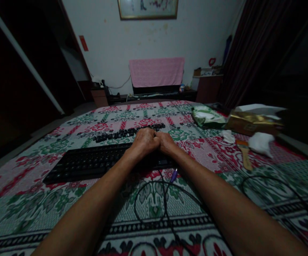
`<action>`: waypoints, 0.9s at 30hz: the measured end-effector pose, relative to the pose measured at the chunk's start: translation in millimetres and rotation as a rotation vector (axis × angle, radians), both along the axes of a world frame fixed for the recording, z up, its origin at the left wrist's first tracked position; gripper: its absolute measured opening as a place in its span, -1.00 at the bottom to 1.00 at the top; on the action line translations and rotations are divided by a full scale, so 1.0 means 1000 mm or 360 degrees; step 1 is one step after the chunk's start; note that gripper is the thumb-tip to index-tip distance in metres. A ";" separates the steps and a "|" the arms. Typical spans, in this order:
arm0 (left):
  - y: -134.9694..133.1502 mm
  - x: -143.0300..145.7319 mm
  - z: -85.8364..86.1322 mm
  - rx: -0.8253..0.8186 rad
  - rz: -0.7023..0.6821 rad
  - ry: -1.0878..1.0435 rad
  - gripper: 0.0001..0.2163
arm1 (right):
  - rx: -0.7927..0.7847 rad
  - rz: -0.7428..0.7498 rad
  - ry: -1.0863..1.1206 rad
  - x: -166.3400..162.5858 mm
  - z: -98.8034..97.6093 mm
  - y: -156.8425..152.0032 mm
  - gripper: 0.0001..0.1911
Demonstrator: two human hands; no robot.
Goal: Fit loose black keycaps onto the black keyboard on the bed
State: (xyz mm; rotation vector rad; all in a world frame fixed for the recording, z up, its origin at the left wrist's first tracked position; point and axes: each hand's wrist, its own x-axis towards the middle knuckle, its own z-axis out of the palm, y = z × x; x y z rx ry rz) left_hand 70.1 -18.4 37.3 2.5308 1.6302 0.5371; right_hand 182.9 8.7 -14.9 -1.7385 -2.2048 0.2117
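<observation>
A black keyboard [90, 161] lies on the patterned cloth, turned slightly, with its cable side toward me. Over its right part, my left hand [145, 139] and my right hand [165, 143] meet, fingers curled and touching each other. Both hands are closed, and whatever they grip is hidden behind the knuckles. Just beyond the keyboard, loose black keycaps [119, 134] stretch in a line, partly covered by my hands. A black cable [165, 199] loops on the cloth between my forearms, and a purple plug [174, 175] lies near my right wrist.
On the right are a wooden-handled brush [245, 156], crumpled white tissue [261, 143], a gold tissue box [252, 122] and a green-and-white packet [207, 116]. More cable curls at the lower right. A pink towel [157, 72] hangs by the far wall.
</observation>
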 end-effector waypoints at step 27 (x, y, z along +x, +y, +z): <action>0.036 -0.038 0.001 -0.0560 0.0321 -0.1137 -0.92 | 0.0265 0.0052 0.0222 -0.002 -0.006 -0.001 -0.68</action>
